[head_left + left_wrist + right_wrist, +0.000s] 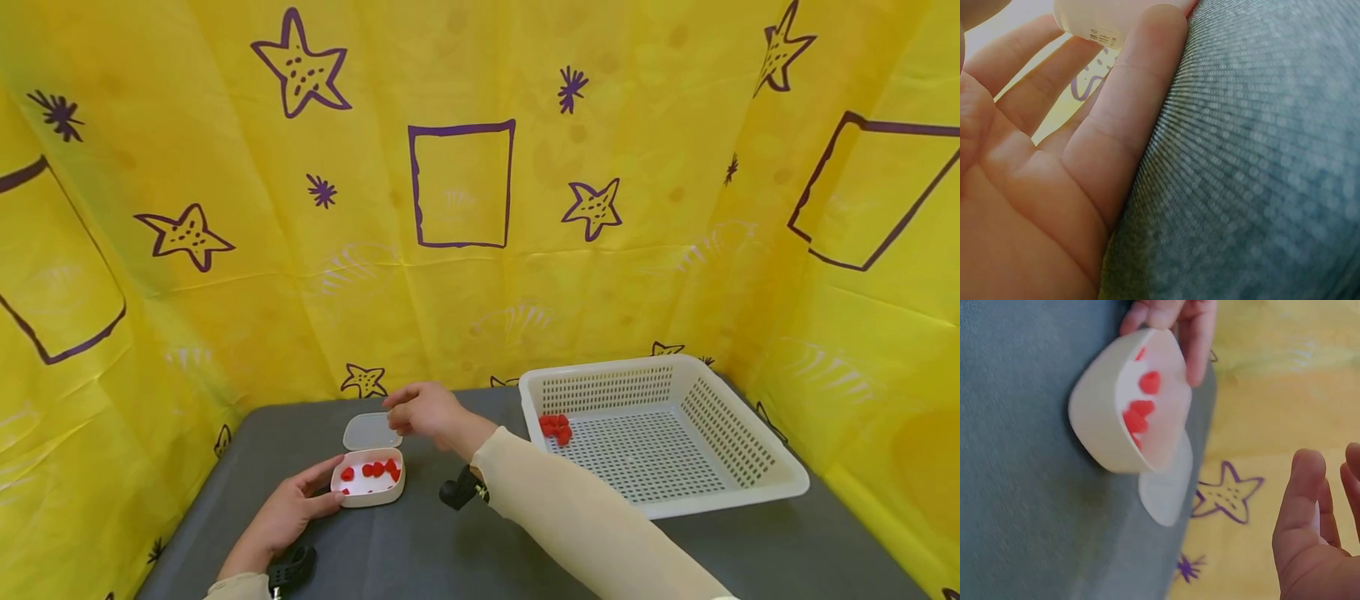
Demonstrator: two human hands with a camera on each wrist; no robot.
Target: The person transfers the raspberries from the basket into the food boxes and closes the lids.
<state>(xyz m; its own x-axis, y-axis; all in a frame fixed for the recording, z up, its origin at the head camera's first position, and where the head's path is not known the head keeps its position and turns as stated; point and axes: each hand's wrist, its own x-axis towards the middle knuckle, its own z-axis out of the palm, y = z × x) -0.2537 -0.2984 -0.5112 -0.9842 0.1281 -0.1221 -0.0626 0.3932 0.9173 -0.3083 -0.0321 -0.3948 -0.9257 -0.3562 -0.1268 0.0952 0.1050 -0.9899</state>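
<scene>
A small white box (381, 497) stands on the table with several small red raspberry-like pieces (1149, 382) inside it. My left hand (291, 510) grips its left side, thumb at the near corner and fingers toward the far one. In the left wrist view, the fingers (1129, 106) reach up to the box's printed underside. Behind the box lies a translucent lid (369, 431). My right hand (429, 414) hovers over the lid's right edge with loosely bent fingers. The right wrist view shows its thumb and fingers apart, nothing visibly held.
To the right stands a large white perforated basket (757, 425), with a cluster of red pieces (556, 428) at its left end. My right forearm passes in front of it. A patterned yellow cloth (465, 317) hangs around the grey table (420, 550).
</scene>
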